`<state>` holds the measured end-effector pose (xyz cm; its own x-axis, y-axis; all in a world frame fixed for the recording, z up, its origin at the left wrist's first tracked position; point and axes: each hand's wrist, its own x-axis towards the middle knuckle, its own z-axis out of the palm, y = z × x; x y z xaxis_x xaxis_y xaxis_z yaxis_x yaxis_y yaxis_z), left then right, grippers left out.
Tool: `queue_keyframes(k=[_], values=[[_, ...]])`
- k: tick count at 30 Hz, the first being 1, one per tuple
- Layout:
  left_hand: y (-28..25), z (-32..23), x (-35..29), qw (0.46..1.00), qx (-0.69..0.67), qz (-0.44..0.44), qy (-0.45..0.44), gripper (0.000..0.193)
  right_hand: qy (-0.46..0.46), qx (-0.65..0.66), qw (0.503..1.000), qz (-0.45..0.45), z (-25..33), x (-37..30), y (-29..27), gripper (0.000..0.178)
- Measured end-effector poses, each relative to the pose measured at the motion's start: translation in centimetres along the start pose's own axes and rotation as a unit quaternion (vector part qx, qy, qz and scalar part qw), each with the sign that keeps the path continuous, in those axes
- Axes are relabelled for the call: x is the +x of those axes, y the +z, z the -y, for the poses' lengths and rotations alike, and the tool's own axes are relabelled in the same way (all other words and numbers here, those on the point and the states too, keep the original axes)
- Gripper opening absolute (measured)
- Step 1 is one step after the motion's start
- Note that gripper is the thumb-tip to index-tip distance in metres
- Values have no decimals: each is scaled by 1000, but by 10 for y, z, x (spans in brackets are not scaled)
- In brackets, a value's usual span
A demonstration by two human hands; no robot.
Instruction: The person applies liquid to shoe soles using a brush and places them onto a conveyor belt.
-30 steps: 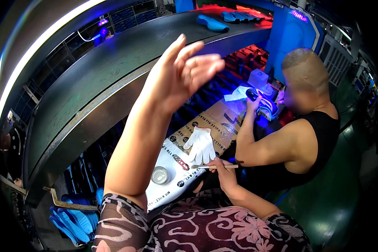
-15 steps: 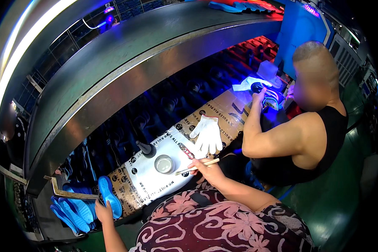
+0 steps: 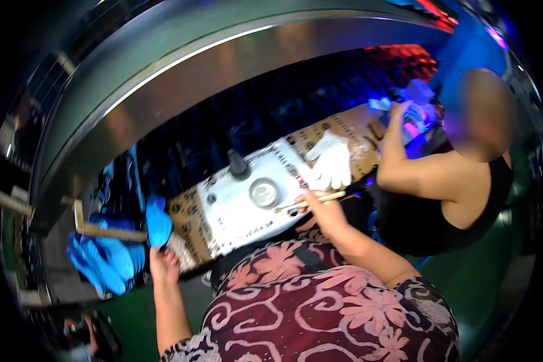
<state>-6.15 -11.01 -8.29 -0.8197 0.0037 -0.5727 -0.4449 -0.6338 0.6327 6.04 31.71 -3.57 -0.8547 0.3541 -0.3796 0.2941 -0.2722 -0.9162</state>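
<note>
A blue shoe sole (image 3: 158, 222) stands tilted at the left end of the cardboard-covered bench. My left hand (image 3: 165, 265) is closed on its lower end, fingers curled; motion blur softens the grip. My right hand (image 3: 324, 212) pinches a thin brush with a pale handle (image 3: 333, 196), its bristle end pointing left. Left of that tip, a round cup of cloudy liquid (image 3: 263, 193) sits on a white printed sheet (image 3: 226, 211). Just behind the cup stands a dark cone-topped bottle (image 3: 238, 166). A white glove (image 3: 332, 161) lies right of the cup.
More blue soles (image 3: 105, 262) are stacked at far left, beside an angled wooden bar (image 3: 111, 232). A curved metal-edged conveyor (image 3: 181, 66) spans behind the bench. To the right, a co-worker (image 3: 440, 181) in a black top handles a blue-lit piece.
The view has shifted, blurring the picture. My left hand now grips the lower end of the blue sole, which has tipped. The brush stays in my right hand.
</note>
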Motion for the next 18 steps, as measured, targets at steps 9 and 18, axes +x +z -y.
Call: queue_keyframes(k=[9,18], values=[[117,61,-69,877,365,140,278,48,-216,-57,972,75,42,-2,30,37],[162,73,-79,834,363,198,364,44,-467,-254,835,142,60,-8,67,30]])
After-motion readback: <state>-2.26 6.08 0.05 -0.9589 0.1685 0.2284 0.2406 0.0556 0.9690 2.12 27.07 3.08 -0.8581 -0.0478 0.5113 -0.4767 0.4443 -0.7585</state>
